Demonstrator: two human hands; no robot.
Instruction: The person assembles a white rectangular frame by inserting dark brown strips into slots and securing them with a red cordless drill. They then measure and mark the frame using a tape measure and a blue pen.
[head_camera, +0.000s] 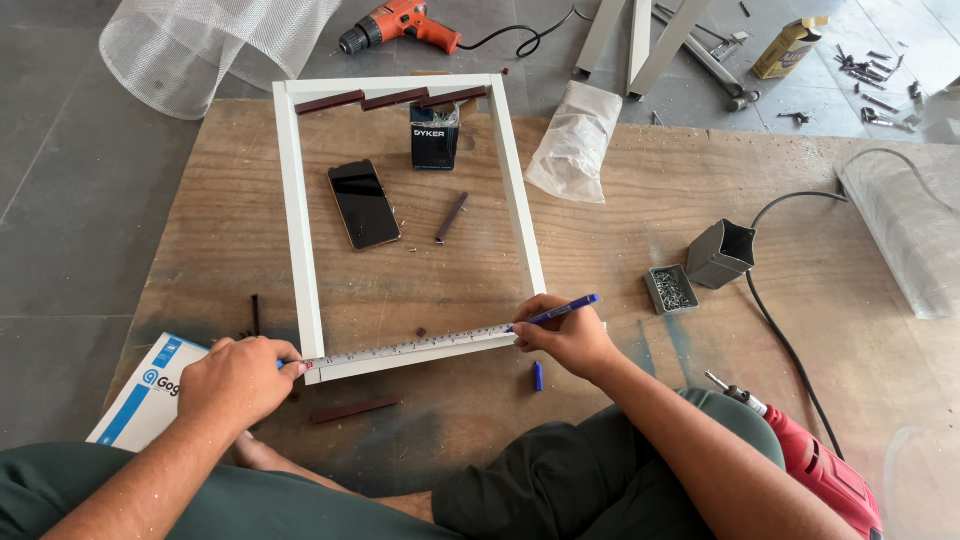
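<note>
Worn plywood tabletop (620, 210) is lying under your work. Your left hand (238, 382) is pinning the steel measuring tape (415, 347) to the white rectangular metal frame (300, 215), fingers curled tight on its end. Your right hand (572, 337) is pinching a blue pen (560, 312) at the tape. Farther off, a black smartphone (364, 204) is lying inside the frame.

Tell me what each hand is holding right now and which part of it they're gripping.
The left hand pins the tape measure by its end at the white frame's corner. The right hand holds a blue pen near its tip.
</note>
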